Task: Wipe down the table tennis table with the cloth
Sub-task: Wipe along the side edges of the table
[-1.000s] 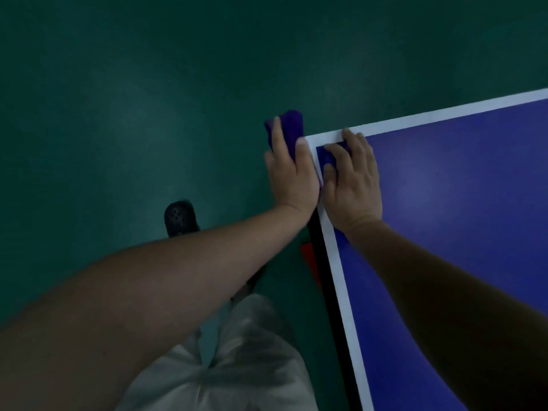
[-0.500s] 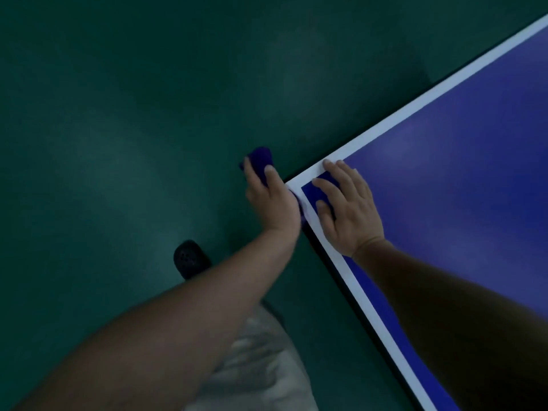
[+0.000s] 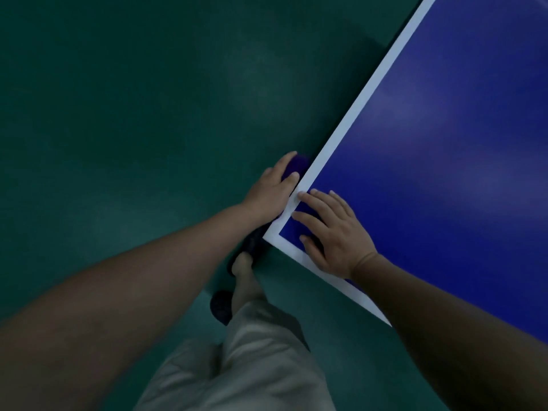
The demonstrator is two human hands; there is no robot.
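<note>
The blue table tennis table (image 3: 444, 143) with its white border fills the right side, one corner pointing down-left. My left hand (image 3: 271, 188) holds a purple cloth (image 3: 296, 166) against the outer side edge of the table just past that corner; only the cloth's far end shows beyond my fingers. My right hand (image 3: 335, 232) rests flat on the tabletop at the corner, fingers spread across the blue surface and the white line.
A dark green floor (image 3: 133, 114) surrounds the table. Below the corner are my legs in light trousers (image 3: 246, 366) and dark shoes (image 3: 221, 307). The scene is dim.
The view has swung, so the table corner now sits lower in frame. My left hand with the cloth has slid round the corner along the side edge. My right hand stays flat at the corner.
</note>
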